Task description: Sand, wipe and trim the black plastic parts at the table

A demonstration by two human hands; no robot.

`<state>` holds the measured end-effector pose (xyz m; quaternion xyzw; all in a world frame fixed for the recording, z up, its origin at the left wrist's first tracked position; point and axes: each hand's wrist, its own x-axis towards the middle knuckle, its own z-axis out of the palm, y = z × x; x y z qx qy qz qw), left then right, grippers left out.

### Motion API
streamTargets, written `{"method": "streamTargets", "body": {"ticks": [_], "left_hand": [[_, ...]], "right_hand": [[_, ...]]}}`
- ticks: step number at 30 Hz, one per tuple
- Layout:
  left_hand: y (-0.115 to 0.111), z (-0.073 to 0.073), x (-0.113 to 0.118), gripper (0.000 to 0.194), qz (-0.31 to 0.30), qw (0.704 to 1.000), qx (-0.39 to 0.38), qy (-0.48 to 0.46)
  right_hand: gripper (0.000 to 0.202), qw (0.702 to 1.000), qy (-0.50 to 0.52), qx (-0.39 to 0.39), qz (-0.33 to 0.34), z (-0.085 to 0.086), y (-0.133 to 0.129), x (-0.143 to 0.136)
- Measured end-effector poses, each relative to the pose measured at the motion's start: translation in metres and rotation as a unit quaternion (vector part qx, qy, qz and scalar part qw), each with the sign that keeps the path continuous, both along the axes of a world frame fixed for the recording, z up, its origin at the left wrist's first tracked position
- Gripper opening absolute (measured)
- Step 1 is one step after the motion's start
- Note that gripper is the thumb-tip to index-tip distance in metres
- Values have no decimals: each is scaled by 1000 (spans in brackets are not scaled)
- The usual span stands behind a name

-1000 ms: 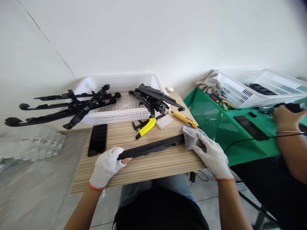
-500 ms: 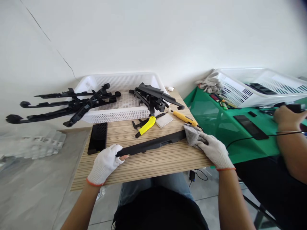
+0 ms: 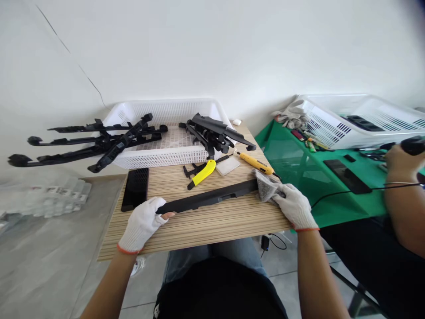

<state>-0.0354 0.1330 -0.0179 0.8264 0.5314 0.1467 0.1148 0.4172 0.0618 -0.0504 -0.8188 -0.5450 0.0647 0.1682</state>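
A long black plastic strip (image 3: 209, 198) lies slantwise over the wooden table (image 3: 199, 230). Its left end is gripped by my left hand (image 3: 143, 223), in a white glove with a bare thumb showing. My right hand (image 3: 294, 206), gloved too, is closed on a grey cloth (image 3: 265, 186) that covers the strip's right end. Beyond the strip lie a yellow utility knife (image 3: 203, 174), a black caliper (image 3: 190, 170), a white pad (image 3: 228, 165) and a yellow pen-like tool (image 3: 255, 163).
A white basket (image 3: 162, 157) at the back bears black parts (image 3: 121, 144) jutting left and more parts (image 3: 215, 130) at right. A phone (image 3: 135, 189) lies at the left. On the green table (image 3: 299, 177), a person's hand (image 3: 403, 161) holds something black near another basket (image 3: 352, 135).
My left hand and the strip's left end have shifted slightly left. My right hand has moved a little left and up with the cloth. The other person's hand has moved slightly right.
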Motion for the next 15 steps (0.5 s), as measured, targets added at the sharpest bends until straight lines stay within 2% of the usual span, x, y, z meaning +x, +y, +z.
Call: {"method": "streamTargets", "body": {"ticks": [3,6,11,15], "left_hand": [[-1,2,0,46,0,1000,-4,-16],[-1,4,-1,46,-8,999,-4,-30],[-1,5,-2,43,8,999,-11,-42],[-1,5,-3,41,-4,999,-12,-44]], "right_hand": [[37,1000,-5,6,-11,-3,1,1],[45,1000,-24,18,5,-5,1,2],[39,1000,-26,-7,1,-4,2,1],[44,999,-29,22,24,-5,3,2]]}}
